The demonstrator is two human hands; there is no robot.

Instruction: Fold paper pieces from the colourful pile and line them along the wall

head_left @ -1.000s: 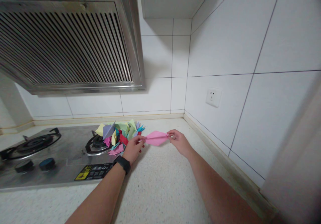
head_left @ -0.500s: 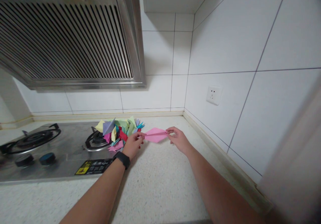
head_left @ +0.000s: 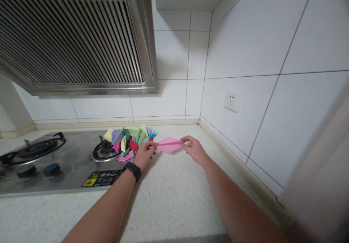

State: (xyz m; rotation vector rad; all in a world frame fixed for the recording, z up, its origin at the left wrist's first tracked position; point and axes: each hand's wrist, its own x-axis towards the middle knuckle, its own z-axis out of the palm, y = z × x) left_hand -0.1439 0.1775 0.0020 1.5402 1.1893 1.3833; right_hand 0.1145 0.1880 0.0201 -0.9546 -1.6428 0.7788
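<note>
Just below the centre of the frame, a person's left hand and right hand pinch opposite tips of a pink folded paper between their fingers; whether its underside touches the pale speckled table is hard to tell. To its left, a heap of multicoloured folded papers lies partly over a steel stove, lower left, below a slatted range hood, upper left.
</note>
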